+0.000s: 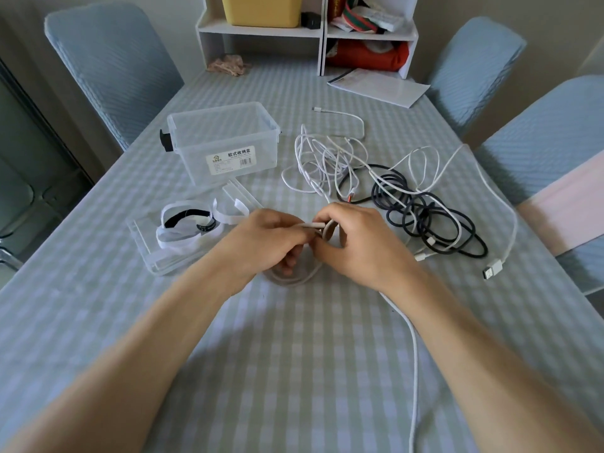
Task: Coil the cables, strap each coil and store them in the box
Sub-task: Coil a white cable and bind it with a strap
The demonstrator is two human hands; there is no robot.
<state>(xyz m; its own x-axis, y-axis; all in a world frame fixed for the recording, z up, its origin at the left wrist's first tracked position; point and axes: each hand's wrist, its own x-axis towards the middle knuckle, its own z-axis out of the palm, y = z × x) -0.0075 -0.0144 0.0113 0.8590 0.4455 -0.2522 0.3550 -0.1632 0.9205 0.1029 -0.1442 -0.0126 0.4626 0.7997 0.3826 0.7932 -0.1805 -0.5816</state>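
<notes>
Both hands, left hand [271,238] and right hand [356,241], grip a white cable [414,348] coil (its tail trails toward the viewer) beside the clear box [225,142].

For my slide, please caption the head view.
Both hands coil a white cable beside a clear plastic box.

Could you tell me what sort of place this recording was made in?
Probably a home dining room: a table in a checked tablecloth, padded chairs around it, and a white shelf unit of household odds and ends.
</notes>
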